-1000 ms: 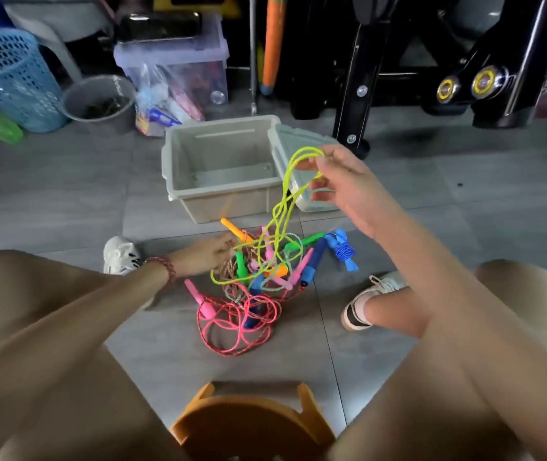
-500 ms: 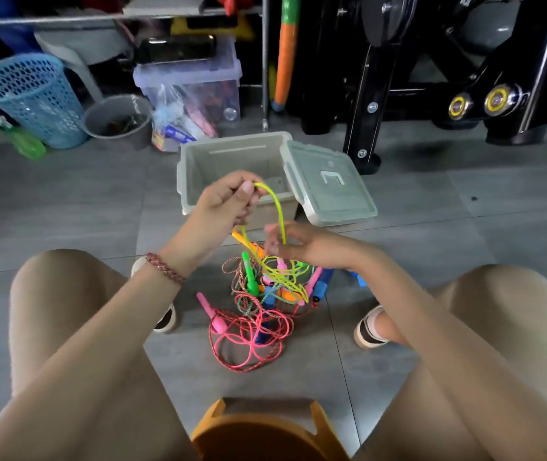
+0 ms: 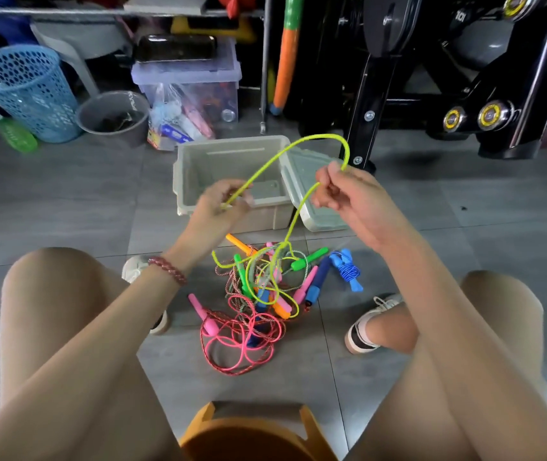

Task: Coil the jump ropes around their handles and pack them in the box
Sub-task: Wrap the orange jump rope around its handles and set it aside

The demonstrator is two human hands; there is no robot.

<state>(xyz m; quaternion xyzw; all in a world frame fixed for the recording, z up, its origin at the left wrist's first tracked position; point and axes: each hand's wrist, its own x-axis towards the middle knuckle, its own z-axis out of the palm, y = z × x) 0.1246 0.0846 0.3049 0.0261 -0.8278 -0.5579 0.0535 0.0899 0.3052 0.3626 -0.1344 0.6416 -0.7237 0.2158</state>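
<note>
Head view: the left hand (image 3: 222,207) pinches one stretch of a thin yellow-green jump rope cord (image 3: 302,141), and the right hand (image 3: 345,191) pinches another, the cord arching between them above the open grey plastic box (image 3: 232,154). From the right hand the cord drops into a tangled pile of coloured jump ropes (image 3: 258,294) on the grey tiled floor (image 3: 66,201), just in front of the box. A blue rope already coiled round its handles (image 3: 348,267) lies beside the pile, and the grey lid (image 3: 315,207) leans against the box's right side.
</note>
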